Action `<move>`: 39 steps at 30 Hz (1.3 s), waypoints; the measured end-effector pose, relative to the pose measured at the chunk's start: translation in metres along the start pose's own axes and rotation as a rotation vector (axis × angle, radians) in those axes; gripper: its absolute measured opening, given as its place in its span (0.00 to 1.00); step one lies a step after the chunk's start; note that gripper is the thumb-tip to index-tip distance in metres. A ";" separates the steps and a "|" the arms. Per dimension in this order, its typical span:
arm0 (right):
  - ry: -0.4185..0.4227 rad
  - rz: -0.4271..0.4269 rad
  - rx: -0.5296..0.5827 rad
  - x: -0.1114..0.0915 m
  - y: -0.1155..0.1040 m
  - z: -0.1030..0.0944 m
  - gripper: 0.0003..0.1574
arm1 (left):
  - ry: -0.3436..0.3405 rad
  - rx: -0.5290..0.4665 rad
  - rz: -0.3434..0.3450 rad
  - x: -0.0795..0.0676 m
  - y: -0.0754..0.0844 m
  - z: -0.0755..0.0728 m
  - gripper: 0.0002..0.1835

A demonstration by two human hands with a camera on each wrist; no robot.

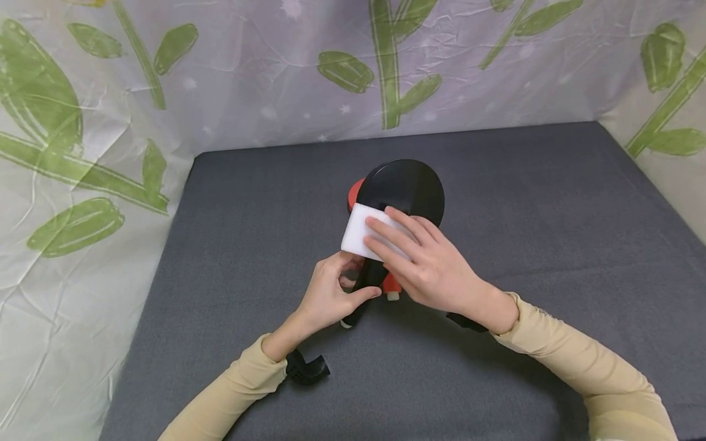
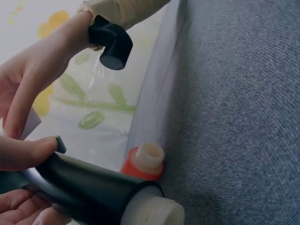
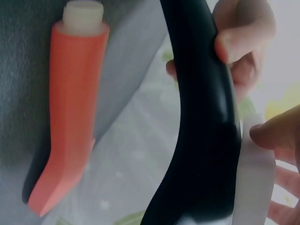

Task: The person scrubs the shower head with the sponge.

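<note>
A black paddle (image 1: 408, 187) with a rounded head and a pale-tipped handle is held up over the table. My left hand (image 1: 331, 289) grips its handle, thumb on one side and fingers on the other. In the right wrist view the black neck (image 3: 201, 108) curves toward the head. My right hand (image 1: 427, 263) holds a white sponge block (image 1: 355, 233) against the paddle where handle and head meet. Beneath it lies a similar red paddle, mostly hidden; its handle (image 3: 75, 93) with a whitish end shows in the right wrist view.
A dark grey cloth covers the table (image 1: 265, 214). Behind it hangs a pale curtain (image 1: 248, 73) with green leaf prints. Black wrist cameras (image 1: 307, 370) sit at both wrists, below beige sleeves.
</note>
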State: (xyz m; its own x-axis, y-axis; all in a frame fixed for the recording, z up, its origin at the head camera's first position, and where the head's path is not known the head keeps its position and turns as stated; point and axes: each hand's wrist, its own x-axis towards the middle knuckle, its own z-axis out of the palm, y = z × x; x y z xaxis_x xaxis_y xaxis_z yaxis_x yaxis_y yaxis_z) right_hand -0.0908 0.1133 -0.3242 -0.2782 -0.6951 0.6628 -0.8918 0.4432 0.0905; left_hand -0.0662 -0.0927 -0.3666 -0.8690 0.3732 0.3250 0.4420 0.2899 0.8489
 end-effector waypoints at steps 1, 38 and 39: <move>-0.005 -0.005 0.004 0.000 -0.001 0.001 0.23 | -0.001 0.003 -0.006 0.000 0.000 0.000 0.26; 0.205 0.290 0.024 -0.001 0.037 -0.014 0.25 | -0.008 -0.130 -0.045 -0.002 0.002 0.000 0.25; 0.226 0.324 0.030 -0.002 0.038 -0.015 0.25 | -0.007 -0.151 -0.047 -0.001 0.003 0.000 0.25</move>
State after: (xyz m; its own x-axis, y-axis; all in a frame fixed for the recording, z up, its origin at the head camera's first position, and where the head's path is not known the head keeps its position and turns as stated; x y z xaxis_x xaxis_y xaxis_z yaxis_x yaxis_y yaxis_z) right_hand -0.1191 0.1397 -0.3109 -0.4642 -0.3781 0.8010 -0.7816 0.6003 -0.1695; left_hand -0.0638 -0.0924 -0.3649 -0.8860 0.3684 0.2815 0.3624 0.1716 0.9161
